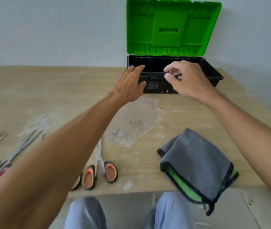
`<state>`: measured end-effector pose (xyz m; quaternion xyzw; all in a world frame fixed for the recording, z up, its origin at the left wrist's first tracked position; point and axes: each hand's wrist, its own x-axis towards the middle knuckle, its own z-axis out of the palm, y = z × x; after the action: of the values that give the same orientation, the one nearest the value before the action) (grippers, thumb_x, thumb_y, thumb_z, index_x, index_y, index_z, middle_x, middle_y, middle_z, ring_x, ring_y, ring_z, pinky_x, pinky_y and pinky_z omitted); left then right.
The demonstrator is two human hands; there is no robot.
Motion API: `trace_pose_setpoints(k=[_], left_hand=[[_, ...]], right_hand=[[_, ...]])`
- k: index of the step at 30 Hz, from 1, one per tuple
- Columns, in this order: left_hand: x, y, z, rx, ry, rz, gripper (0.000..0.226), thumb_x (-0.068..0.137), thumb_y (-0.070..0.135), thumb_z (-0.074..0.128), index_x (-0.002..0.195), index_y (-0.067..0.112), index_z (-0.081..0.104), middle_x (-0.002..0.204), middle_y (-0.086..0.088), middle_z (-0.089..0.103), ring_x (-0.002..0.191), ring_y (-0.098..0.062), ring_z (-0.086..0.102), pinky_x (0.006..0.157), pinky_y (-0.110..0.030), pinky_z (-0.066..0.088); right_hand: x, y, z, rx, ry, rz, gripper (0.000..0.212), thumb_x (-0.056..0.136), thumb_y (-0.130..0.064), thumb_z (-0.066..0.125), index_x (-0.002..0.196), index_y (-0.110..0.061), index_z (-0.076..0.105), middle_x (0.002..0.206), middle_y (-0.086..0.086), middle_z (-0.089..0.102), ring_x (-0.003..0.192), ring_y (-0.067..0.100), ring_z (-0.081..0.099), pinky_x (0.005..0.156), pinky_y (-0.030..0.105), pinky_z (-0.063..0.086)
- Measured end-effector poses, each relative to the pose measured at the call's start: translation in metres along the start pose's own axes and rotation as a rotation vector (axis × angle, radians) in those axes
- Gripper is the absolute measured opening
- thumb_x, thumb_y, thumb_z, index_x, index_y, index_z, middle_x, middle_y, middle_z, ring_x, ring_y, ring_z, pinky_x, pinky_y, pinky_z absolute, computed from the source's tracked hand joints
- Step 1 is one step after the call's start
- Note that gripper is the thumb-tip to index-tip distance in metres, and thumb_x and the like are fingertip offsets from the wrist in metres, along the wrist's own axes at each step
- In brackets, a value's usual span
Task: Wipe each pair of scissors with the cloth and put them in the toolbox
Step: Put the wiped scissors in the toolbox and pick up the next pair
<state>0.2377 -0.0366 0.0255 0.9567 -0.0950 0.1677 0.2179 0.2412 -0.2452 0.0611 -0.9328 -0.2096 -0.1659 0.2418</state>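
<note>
Wood table (pixel 49 90) w/ pale scuffed patch (pixel 136 119), white wall (pixel 49 30), grey floor (pixel 128 209)

I see a black plastic toolbox (pixel 213 73) with bright green lid (pixel 169 22). The folded grey cloth (pixel 197 166) has green lining; steel scissors (pixel 100 163) carry orange-and-black handles.

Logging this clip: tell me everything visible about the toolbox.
The toolbox stands at the far edge of the table: black plastic base, bright green lid swung open and upright. No contents show in the dark interior that is visible. The left hand lies on its front rim beside the latch; the right hand, fingers curled, is at the rim too, contact unclear.
</note>
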Motion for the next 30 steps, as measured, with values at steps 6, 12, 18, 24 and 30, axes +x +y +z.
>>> trace_pose_setpoints(k=[6, 12, 18, 24, 30], left_hand=[[-0.122, -0.025, -0.076, -0.103, 0.049, -0.189, 0.032, 0.094, 0.037, 0.060, 0.114, 0.014, 0.071, 0.105, -0.001, 0.075, 0.101, -0.017, 0.068, 0.086, -0.025, 0.048], [-0.250, -0.022, -0.092, -0.043, -0.063, -0.285, 0.028, 0.089, 0.046, 0.064, 0.097, 0.023, 0.079, 0.105, 0.012, 0.072, 0.091, -0.004, 0.060, 0.076, -0.024, 0.042], [-0.284, -0.022, -0.076, 0.040, -0.173, -0.255, 0.032, 0.083, 0.053, 0.058, 0.080, 0.026, 0.075, 0.096, 0.004, 0.069, 0.098, -0.020, 0.056, 0.083, -0.040, 0.050], [-0.288, -0.017, -0.073, -0.014, -0.074, -0.245, 0.024, 0.075, 0.042, 0.064, 0.082, 0.022, 0.075, 0.086, 0.008, 0.070, 0.097, -0.016, 0.055, 0.082, -0.037, 0.051], [-0.287, -0.005, -0.088, -0.501, 0.141, -0.447, 0.038, 0.077, 0.020, 0.079, 0.114, 0.025, 0.073, 0.098, 0.017, 0.074, 0.087, 0.003, 0.069, 0.069, -0.011, 0.055]], right_hand=[[-0.081, -0.098, 0.002, 0.038, -0.306, -0.116, 0.024, 0.101, -0.035, 0.066, 0.098, -0.018, 0.082, 0.090, -0.001, 0.080, 0.084, 0.016, 0.074, 0.081, 0.038, 0.060], [-0.150, -0.153, 0.048, 0.077, -0.539, -0.077, 0.040, 0.091, -0.057, 0.074, 0.104, -0.020, 0.082, 0.094, -0.005, 0.079, 0.080, 0.007, 0.071, 0.076, 0.027, 0.061], [-0.176, -0.164, 0.075, 0.011, -0.434, -0.027, 0.048, 0.076, -0.061, 0.084, 0.068, -0.016, 0.073, 0.059, -0.001, 0.068, 0.055, 0.018, 0.063, 0.046, 0.030, 0.044], [-0.182, -0.159, 0.074, 0.137, -0.348, 0.111, 0.018, 0.078, -0.032, 0.087, 0.090, -0.021, 0.079, 0.076, -0.008, 0.077, 0.070, 0.008, 0.073, 0.070, 0.031, 0.064], [-0.188, -0.146, 0.050, 0.714, -0.283, 0.338, 0.027, 0.082, -0.016, 0.089, 0.107, -0.020, 0.078, 0.088, 0.002, 0.081, 0.068, 0.012, 0.075, 0.053, 0.023, 0.059]])
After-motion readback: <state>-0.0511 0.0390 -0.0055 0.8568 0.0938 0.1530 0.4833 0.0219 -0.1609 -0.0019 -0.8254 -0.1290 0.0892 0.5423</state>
